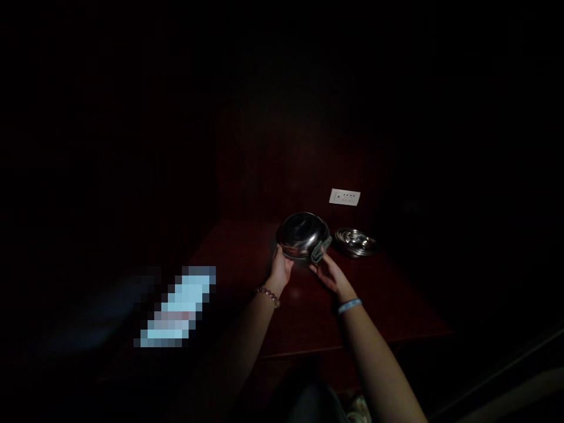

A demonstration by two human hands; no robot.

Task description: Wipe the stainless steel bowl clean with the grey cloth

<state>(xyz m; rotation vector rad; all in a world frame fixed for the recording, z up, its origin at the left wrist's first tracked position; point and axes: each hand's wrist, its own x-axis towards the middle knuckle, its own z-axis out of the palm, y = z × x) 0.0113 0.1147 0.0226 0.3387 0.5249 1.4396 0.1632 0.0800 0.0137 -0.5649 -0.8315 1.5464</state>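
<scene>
A: Surface?
B: Dark red table point(388, 317). On it, a lidded steel pot point(303, 236), mid-table.
A: Grip?
B: Left hand point(281, 269) and right hand point(326, 271) clasp the pot's sides. Steel dish point(356, 242) just beside; white wall plate point(344, 197) behind.

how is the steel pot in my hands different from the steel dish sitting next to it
The steel pot is deep and domed; the steel dish is shallow and flat. The pot is gripped by the left hand and right hand; the dish lies untouched on the dark red table. Both are shiny metal.
</scene>
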